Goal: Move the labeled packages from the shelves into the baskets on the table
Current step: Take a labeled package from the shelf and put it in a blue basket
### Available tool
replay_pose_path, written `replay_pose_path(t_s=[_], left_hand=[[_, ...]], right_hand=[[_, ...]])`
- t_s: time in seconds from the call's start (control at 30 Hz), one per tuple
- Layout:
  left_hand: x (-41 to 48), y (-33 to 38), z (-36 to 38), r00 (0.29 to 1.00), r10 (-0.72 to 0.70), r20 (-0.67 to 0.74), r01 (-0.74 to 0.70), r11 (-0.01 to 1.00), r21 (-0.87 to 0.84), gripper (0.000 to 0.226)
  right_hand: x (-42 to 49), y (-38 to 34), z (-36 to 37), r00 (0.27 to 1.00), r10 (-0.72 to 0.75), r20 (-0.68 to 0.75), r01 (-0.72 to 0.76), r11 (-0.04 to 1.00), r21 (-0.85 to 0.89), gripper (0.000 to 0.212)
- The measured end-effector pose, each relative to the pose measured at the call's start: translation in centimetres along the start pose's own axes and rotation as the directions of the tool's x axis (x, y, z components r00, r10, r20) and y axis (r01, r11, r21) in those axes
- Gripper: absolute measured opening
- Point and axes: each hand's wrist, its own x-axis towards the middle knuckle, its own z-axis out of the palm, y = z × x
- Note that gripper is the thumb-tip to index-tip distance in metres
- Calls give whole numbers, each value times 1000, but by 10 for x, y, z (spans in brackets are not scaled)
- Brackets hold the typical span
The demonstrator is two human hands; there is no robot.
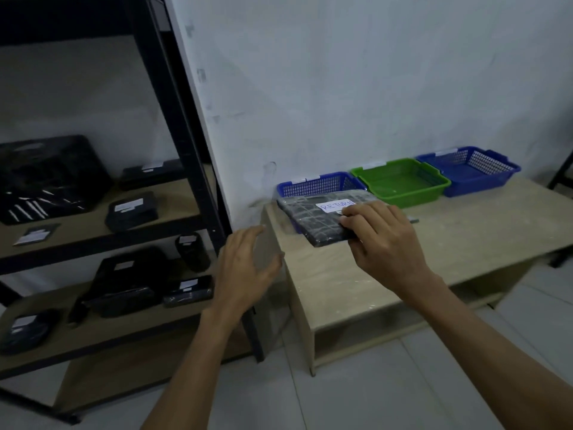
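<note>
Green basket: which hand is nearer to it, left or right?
Right. The right hand, holding a package, is just in front of the green basket; the left hand is open, farther left, beside the shelves.

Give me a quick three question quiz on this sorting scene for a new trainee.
1. True or false: the left hand is gripping something.
2. Which word is on the label of the package that the right hand grips? A) RETURN B) FRAGILE C) EXPRESS
3. Fill in: the middle basket on the table is ____ in colour.
Key: 1 false; 2 A; 3 green.
</note>
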Motion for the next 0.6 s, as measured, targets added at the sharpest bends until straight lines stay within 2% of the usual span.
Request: replay_pose_path(t_s=[0.2,0.47,0.6], left_hand=[[32,-1,57,999,-37,3,37,999,-22,63],[87,-10,150,985,-154,84,162,981,-102,58],[120,-14,188,977,-183,108,193,978,-82,50]], right_hand=[[-25,61,44,997,10,74,-11,1000,13,6],[-48,138,113,972,56,227,-61,998,15,10],[-53,182,153,957,71,282,-81,996,26,15]])
